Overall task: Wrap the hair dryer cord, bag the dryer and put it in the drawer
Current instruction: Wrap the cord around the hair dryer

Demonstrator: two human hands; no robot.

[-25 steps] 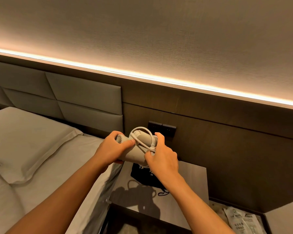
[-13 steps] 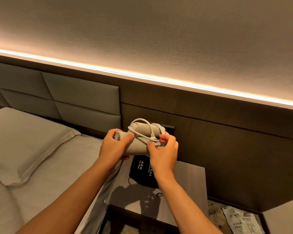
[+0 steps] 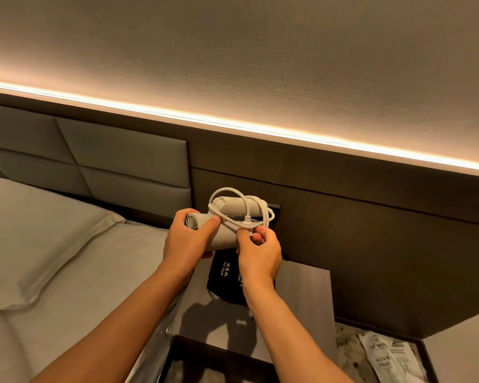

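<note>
The left hand [image 3: 190, 239] is closed around the barrel of the hair dryer [image 3: 224, 233], held in the air above the nightstand [image 3: 302, 297], thumb pressed near the rear vent. The cord [image 3: 244, 214] lies looped around the folded handle. The right hand [image 3: 257, 252] pinches the cord's loose end against the body. Best, I judge, to tuck that end under a tight loop — no slack — while the left keeps the coils from slipping. The black bag [image 3: 224, 277] waits below on the nightstand, and the drawer [image 3: 205, 363] appears open in front.

Two bare hands, left [image 3: 190, 239] and right [image 3: 257, 254]; one pale grey folding hair dryer [image 3: 227, 225], one black drawstring fabric bag [image 3: 224, 275], one white pillow [image 3: 36, 236], two printed paper sachets [image 3: 393, 355].
</note>
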